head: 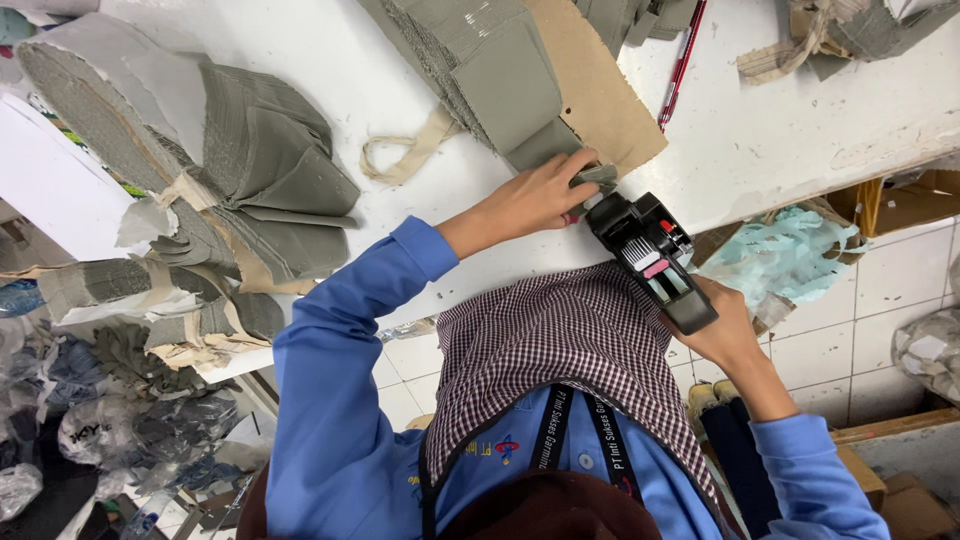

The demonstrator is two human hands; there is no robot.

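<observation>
A: Gripping the black label gun (655,262) in your right hand (728,335), low and right of centre in the frame, you have the fingers wrapped shut round its handle. Its long axis runs from lower right up to upper left, nose first.

B: And the nose meets what?

A: The small grey cut piece (598,177) just above the centre of the frame, at the near edge of the white counter (760,130). Your left hand (535,195) lies on that piece, fingers curled narrow and pinching it down, so the piece sits directly beyond the gun's nose, touching or just short of it; I cannot tell which.

B: Which hand is nearer the piece?

A: Your left; it is already on it. The right stays back behind the gun.

B: Farther off?

A: A stack of grey pieces (490,70) on brown card (600,90) above your left hand, a larger heap of grey pieces (270,170) at upper left, and a red pen (680,65) at the top.
</observation>
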